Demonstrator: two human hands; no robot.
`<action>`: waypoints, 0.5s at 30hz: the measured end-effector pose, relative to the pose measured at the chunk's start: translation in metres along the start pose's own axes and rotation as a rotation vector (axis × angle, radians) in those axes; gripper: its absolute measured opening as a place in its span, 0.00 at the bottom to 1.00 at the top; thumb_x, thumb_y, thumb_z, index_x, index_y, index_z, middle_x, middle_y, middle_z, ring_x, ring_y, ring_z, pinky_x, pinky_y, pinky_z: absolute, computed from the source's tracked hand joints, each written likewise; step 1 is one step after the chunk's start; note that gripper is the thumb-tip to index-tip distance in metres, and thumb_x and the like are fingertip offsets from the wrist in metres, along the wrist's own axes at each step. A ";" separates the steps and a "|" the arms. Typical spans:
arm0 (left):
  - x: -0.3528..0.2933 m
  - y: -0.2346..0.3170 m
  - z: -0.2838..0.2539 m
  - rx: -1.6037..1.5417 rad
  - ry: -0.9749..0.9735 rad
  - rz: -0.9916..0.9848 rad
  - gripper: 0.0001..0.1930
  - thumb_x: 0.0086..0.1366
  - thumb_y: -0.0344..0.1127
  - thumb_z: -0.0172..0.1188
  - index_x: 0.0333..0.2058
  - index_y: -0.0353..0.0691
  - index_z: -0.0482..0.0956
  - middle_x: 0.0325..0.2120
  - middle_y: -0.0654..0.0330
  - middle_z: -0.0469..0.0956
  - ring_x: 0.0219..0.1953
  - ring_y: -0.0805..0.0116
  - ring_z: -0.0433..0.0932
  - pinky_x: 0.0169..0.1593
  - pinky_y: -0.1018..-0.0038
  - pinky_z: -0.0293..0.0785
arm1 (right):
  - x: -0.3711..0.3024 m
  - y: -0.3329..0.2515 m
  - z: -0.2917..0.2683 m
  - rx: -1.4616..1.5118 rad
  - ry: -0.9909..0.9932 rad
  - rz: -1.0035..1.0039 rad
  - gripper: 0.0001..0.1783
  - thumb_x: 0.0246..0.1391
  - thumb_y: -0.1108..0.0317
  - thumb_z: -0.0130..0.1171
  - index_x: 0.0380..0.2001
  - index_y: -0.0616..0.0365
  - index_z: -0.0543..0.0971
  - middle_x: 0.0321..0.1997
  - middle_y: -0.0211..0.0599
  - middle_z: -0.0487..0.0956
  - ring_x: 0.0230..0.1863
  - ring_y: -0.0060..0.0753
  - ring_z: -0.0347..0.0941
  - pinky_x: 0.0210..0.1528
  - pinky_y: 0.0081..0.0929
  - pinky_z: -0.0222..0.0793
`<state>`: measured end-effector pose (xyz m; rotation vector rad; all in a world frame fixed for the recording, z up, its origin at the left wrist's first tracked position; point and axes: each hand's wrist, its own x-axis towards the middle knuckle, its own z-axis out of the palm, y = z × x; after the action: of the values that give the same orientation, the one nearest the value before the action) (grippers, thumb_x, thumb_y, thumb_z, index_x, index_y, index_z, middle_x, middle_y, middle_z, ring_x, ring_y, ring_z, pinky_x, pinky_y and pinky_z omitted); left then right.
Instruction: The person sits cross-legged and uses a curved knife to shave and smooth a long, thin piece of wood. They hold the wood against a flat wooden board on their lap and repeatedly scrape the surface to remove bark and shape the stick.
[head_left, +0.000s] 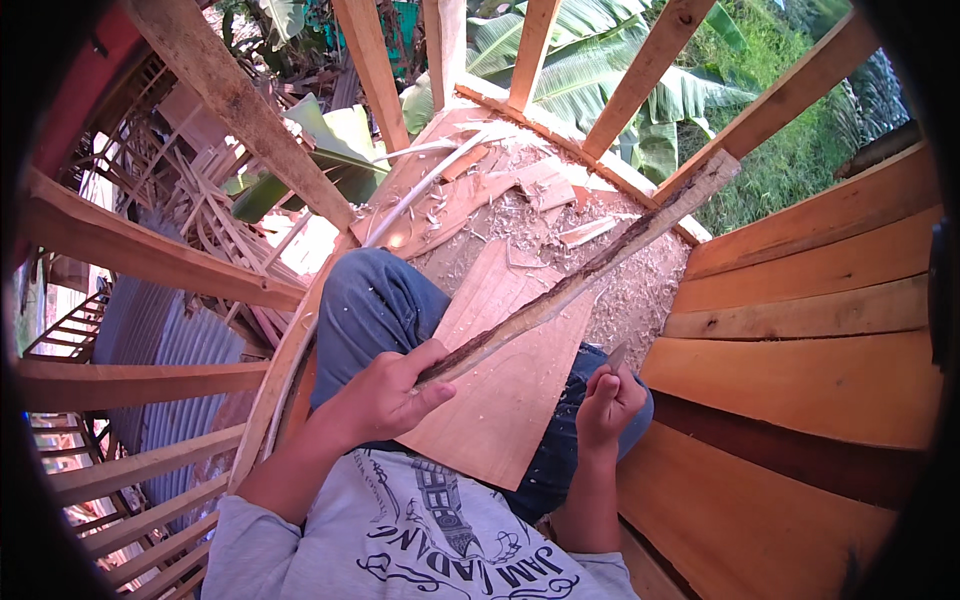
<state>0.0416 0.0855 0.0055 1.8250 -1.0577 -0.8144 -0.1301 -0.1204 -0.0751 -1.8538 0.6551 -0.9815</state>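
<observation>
My left hand (392,402) is closed round the near end of a long, rough wooden stick (560,292). Dark bark runs along one side of it, and its far end rises to the upper right. In my right hand (607,408), held above my right knee, is a knife; its short blade (618,354) points up from the fist and the handle is hidden by my fingers. The blade is apart from the stick. A flat plywood board (510,400) lies across my lap, under the stick.
Wood shavings (640,285) and scrap pieces cover the floor before me. A pale thin strip (425,190) lies at the left. Slatted wooden railing (150,262) stands left and ahead, with a plank wall (800,380) close on the right. Banana leaves (560,50) show beyond.
</observation>
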 end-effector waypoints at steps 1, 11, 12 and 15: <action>-0.002 -0.003 0.001 -0.008 -0.017 0.001 0.16 0.64 0.43 0.56 0.41 0.35 0.69 0.18 0.46 0.72 0.24 0.45 0.76 0.28 0.65 0.69 | 0.001 -0.011 0.003 -0.032 -0.028 -0.058 0.31 0.62 0.45 0.48 0.13 0.58 0.65 0.12 0.26 0.60 0.14 0.17 0.54 0.17 0.20 0.45; -0.018 -0.016 0.011 0.205 0.055 0.197 0.16 0.63 0.43 0.58 0.38 0.35 0.70 0.15 0.49 0.71 0.18 0.48 0.75 0.22 0.62 0.68 | 0.019 -0.047 0.000 -0.318 0.001 -0.089 0.35 0.47 0.42 0.63 0.13 0.60 0.60 0.12 0.39 0.56 0.13 0.39 0.53 0.17 0.31 0.50; -0.019 -0.015 0.010 0.211 0.047 0.192 0.16 0.63 0.43 0.58 0.38 0.35 0.70 0.14 0.49 0.71 0.18 0.48 0.75 0.21 0.62 0.68 | 0.021 -0.042 -0.003 -0.299 0.047 -0.066 0.35 0.46 0.41 0.64 0.13 0.60 0.61 0.12 0.39 0.56 0.14 0.39 0.53 0.17 0.31 0.50; -0.021 -0.010 0.012 0.202 0.047 0.172 0.15 0.63 0.42 0.58 0.37 0.35 0.69 0.13 0.50 0.70 0.17 0.48 0.74 0.20 0.62 0.68 | 0.032 -0.042 -0.015 -0.430 0.073 -0.074 0.36 0.45 0.39 0.64 0.14 0.61 0.61 0.12 0.39 0.56 0.14 0.38 0.52 0.17 0.31 0.50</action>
<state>0.0263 0.1025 -0.0059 1.8786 -1.2850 -0.5764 -0.1237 -0.1335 -0.0220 -2.2370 0.9017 -1.0177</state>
